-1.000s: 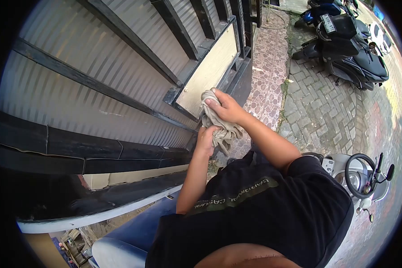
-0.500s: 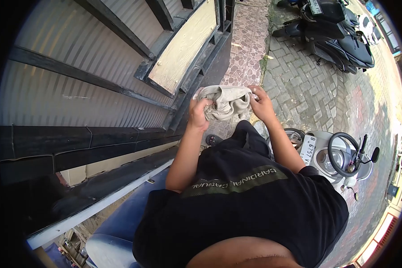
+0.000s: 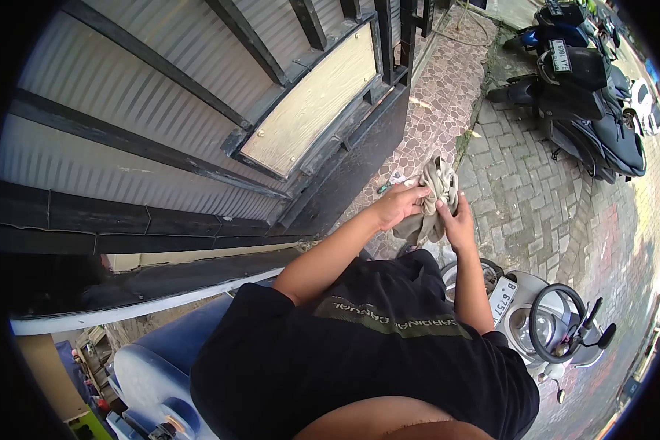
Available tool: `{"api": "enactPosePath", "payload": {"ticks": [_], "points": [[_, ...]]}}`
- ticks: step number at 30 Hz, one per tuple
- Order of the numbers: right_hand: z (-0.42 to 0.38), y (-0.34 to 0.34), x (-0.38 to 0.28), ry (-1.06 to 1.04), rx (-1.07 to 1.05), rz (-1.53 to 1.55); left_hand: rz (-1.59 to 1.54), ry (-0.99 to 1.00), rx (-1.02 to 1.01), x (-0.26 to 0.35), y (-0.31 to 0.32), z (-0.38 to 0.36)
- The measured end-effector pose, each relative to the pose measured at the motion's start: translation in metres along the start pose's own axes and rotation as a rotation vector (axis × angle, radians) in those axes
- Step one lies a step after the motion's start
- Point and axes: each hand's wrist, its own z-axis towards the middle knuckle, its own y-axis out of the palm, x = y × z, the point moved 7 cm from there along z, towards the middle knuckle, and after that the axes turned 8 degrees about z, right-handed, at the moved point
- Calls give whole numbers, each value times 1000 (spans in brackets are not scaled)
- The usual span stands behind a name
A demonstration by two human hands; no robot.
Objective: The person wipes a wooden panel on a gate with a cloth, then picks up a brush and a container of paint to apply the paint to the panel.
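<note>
Both hands grip a bunched beige cloth held in the air above the paving, the left hand clenched on its near side and the right hand grasping its lower edge, beside the black gate

From my remote feed I can read olive lettering across the black shirt, printed upside down to the camera, and it seems to say "CARDINAL CASUAL", though the last letters are soft. The white number plate on the front of the nearest scooter shows "B" and "6757" with a further letter I cannot make out. The plate on the dark scooter farther off carries characters too small for me to read.
</note>
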Motion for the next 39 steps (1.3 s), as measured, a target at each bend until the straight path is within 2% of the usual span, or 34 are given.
{"api": "enactPosePath", "payload": {"ticks": [2,3,6,7,9,11,12,13,15,16,17,19,20,21,23,24,25,26,27,29,31,33,34,35,36,37,38,39], "points": [[5,-21,8,-5,1,-14,30,-155,-93,-10,10,15],[7,-30,10,67,20,56,26,-151,-78,-10,13,24],[25,-61,27,154,12,197,309,-255,-63,-26,17,58],[36,-71,37,174,0,273,310,-234,-42,-31,15,73],[64,-95,57,200,-87,283,680,-76,-82,-42,15,105],[105,-126,79,166,-183,247,659,-4,-59,-66,13,139],[127,-145,94,210,-212,190,542,-90,9,-92,14,151],[150,-157,102,125,-180,223,470,-137,75,-87,7,179],[182,-200,120,253,-248,81,369,-185,237,-113,36,199],[192,-213,111,213,-255,94,658,-187,209,-110,59,210],[201,-233,115,282,-250,126,973,-177,166,-97,71,228],[212,-273,115,384,-125,151,1092,73,96,-102,89,253],[219,-289,118,381,-149,155,861,-46,76,-113,83,269],[223,-303,118,376,-110,265,769,-148,127,-86,97,272],[241,-319,125,381,-84,379,509,-32,301,-89,77,298],[245,-325,118,398,-10,464,509,-35,318,-92,71,309],[248,-332,116,419,67,545,548,-35,472,-90,55,314],[255,-338,126,453,51,600,582,-35,627,-89,41,314],[261,-342,134,469,38,595,573,-40,644,-97,30,314],[275,-342,142,472,0,690,1098,93,820,-96,6,299],[282,-336,144,484,-2,664,1079,-60,981,-139,-37,269],[294,-333,156,424,13,631,1220,-309,1141,-185,-76,213],[297,-333,162,484,-26,562,1168,-474,1170,-214,-83,172],[298,-332,165,498,-44,554,1082,-752,1373,-278,-116,115],[301,-330,165,494,-94,482,1225,-963,1050,-324,-118,77],[307,-329,164,482,-137,410,884,-1101,1265,-298,-55,37],[305,-324,149,495,-127,435,751,-1330,1342,-368,-70,-23],[303,-318,140,491,-125,426,683,-1480,1241,-398,-61,-58]]}}
